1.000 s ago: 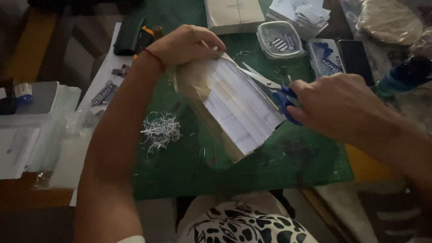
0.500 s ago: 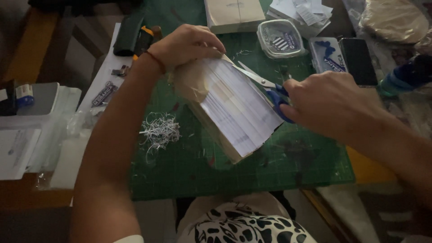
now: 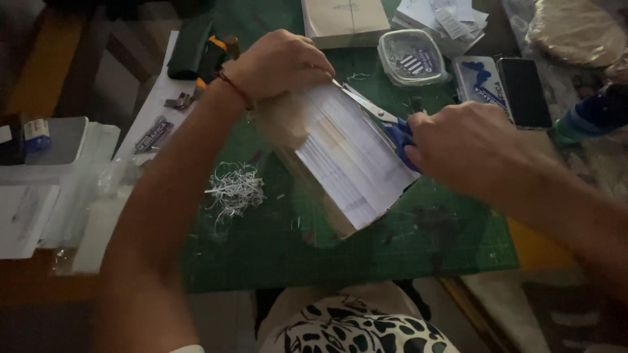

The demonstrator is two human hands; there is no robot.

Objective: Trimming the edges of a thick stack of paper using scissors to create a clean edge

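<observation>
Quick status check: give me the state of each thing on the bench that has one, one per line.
left hand: gripping the top end of the paper stack
right hand: closed on the scissors' blue handles
scissors: blades at the stack's right edge; how far open is unclear
paper stack: tilted, held above the mat
green cutting mat: flat, littered with scraps
paper shreds: loose pile
clear plastic box: lid on
phone: screen dark

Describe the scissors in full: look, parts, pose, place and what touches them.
The scissors have blue handles and narrow, pale metal blades. The right hand grips the handles, hiding most of them. The blades lie low and slanted, pointing up-left along the top edge of the stack of paper sheets, their tips near the left hand pressing on that stack. How far the blades are parted cannot be told. All sits above the green cutting mat.
</observation>
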